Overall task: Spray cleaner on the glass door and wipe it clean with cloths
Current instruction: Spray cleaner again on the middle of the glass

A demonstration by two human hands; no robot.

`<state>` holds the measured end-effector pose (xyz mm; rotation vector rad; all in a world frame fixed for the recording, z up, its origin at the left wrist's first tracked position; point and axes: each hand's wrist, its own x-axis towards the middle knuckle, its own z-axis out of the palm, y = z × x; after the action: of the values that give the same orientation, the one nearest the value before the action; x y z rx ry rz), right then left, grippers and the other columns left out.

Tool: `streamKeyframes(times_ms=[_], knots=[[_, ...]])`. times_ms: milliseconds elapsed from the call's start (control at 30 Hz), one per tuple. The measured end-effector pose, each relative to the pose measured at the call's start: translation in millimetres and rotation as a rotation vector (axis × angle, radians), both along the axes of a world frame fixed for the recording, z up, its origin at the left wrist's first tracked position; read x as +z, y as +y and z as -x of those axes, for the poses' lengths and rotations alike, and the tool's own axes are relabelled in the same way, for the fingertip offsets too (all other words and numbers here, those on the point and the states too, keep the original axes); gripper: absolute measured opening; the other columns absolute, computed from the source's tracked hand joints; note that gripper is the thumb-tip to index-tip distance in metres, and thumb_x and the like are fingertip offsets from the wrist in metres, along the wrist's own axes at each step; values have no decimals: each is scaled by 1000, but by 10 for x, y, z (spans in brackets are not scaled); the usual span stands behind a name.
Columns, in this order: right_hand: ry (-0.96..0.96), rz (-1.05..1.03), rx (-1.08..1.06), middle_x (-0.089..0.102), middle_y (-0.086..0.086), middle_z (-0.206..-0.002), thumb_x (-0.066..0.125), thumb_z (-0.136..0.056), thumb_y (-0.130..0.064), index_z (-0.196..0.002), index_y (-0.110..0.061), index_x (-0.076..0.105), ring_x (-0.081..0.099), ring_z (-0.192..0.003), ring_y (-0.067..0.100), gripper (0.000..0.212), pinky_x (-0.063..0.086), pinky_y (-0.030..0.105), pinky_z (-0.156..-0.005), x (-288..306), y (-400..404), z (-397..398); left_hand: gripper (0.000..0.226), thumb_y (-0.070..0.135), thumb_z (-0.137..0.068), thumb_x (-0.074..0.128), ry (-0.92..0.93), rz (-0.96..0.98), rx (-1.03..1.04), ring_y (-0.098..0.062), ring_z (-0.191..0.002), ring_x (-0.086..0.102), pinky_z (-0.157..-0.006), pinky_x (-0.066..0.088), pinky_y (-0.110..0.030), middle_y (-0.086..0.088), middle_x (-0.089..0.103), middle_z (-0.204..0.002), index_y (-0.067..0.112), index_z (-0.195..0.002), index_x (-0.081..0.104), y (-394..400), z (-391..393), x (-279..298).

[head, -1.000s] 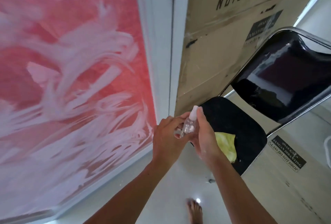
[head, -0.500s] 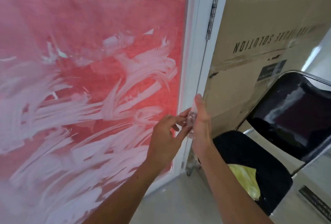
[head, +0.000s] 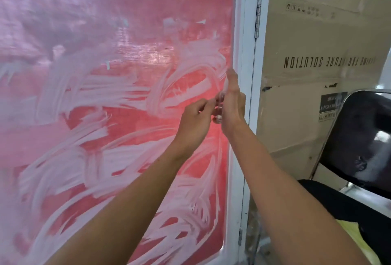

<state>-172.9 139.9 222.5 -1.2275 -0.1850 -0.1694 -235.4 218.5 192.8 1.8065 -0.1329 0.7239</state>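
1. The glass door point(head: 110, 116) fills the left side. It looks pink and red, with white smears all over it. A white frame point(head: 243, 95) runs down its right edge.
2. Both hands are up close to the glass, near that frame. The right hand point(head: 232, 106) holds a small clear spray bottle point(head: 220, 106), with one finger straight up along its top. The left hand point(head: 195, 118) has bent fingers that pinch at the side of the bottle.
3. The bottle is small and smooth. It could slip from two crowded hands and fall to the floor.
4. I cannot see which way the spray hole points. If it points wrong, the spray could hit a hand.
5. A yellow cloth point(head: 351, 237) lies well away on the black chair point(head: 359, 142). If the wiping waits, the spray may run down or dry into more streaks.
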Motion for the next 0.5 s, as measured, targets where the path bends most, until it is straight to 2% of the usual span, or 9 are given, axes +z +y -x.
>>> streamKeyframes(times_ms=[67,133,267,367,500], knots=[[-30,-10,-27,49,-1,-43,51,-91,-72,-47,-15,45,47,-39,18,72,39,28,-50,-38,8,58,31,26,-111,46,30,8,-40,7,-56,56,-61,46,-16,26,63,-59,12,-103,73,-10,86,-44],[-63,-23,-45,44,-3,-40,49,-94,-65,-47,-15,43,41,-34,17,70,37,28,-49,-64,2,112,34,30,-111,46,56,-9,-49,1,-61,56,-66,46,-24,26,62,-58,9,-108,72,-13,153,-58],[-152,-3,-88,39,-4,-39,49,-97,-59,-42,-17,41,38,-35,17,70,34,27,-47,-83,3,219,32,35,-111,46,83,-5,-75,-12,-72,57,-71,48,-31,19,65,-66,17,-101,70,-15,245,-71],[-178,-32,-29,36,-5,-39,50,-95,-68,-36,-22,36,34,-35,14,77,30,24,-42,-46,-19,261,29,33,-111,45,93,7,-79,-14,-73,58,-71,49,-31,9,66,-81,18,-107,69,-17,260,-50],[-210,24,4,38,-4,-39,49,-99,-57,-43,-16,42,35,-34,14,70,29,25,-44,81,-33,273,33,34,-110,46,70,-16,-87,-13,-70,59,-69,48,-29,4,68,-81,16,-96,69,21,313,60]])
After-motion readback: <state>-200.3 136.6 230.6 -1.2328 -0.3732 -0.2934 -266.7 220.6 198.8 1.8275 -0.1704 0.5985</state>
